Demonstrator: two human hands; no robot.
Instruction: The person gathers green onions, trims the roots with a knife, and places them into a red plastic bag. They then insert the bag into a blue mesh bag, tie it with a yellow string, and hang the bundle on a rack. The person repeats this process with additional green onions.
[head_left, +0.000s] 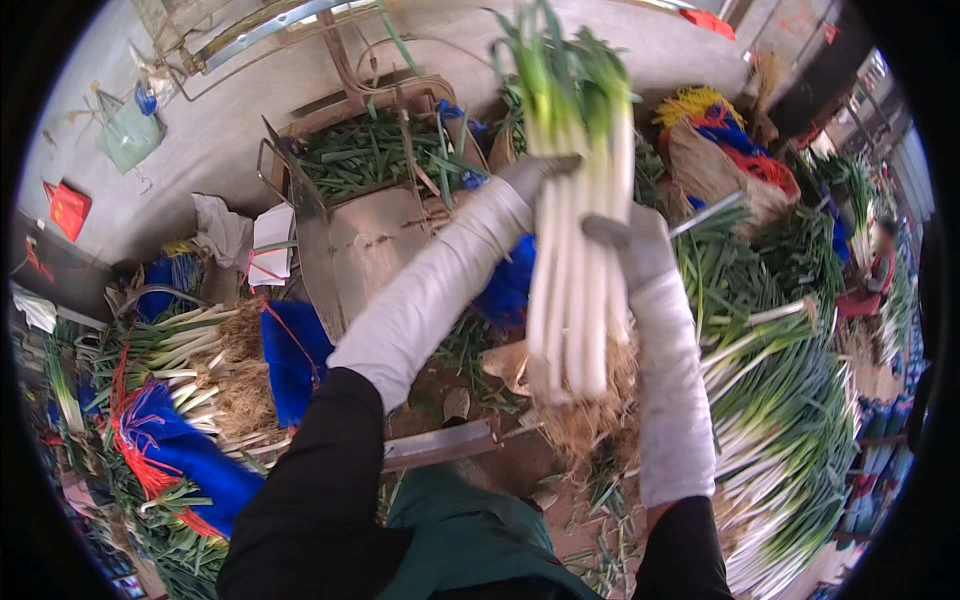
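Observation:
A bundle of leeks or large green onions (574, 285) hangs upright before me, green leaves at the top and brown stringy roots at the bottom. My left hand (541, 176), in a grey glove, grips its left side just below the leaves. Lower down on the right side, my right hand (637, 240), gloved too, is closed around the white stalks. White sleeve covers run up both forearms. The hands and the bundle are slightly blurred, and the far fingers are hidden behind the stalks.
A metal chute (367, 247) and a bin of cut green leaves (367, 154) stand ahead. Piled leeks (780, 450) lie to the right. More leeks with roots (232, 375) lie left, beside blue cloth (296, 360). Another person (874, 277) is at far right.

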